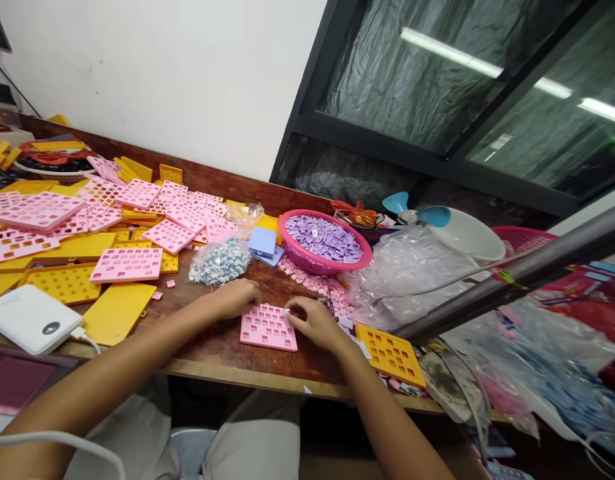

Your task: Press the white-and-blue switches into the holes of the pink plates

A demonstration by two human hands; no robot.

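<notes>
A pink perforated plate [267, 328] lies flat on the brown wooden table [222, 353], near its front edge. My left hand [236, 297] rests at the plate's upper left corner with fingers curled; whether it holds anything is hidden. My right hand [314, 321] sits at the plate's right edge and pinches a small pale piece between its fingertips. A clear bag of small blue-white parts [220, 260] lies just behind my left hand. A pink basket [290, 248] filled with small purple pieces stands behind the plate.
Piles of pink plates [40, 210] and yellow plates [117, 310] cover the table's left. A white power bank [31, 318] lies front left. A yellow plate [391, 355] sits right of my hand. Clear plastic bags [412, 273], a white bowl [467, 235] and a grey bar [527, 270] crowd the right.
</notes>
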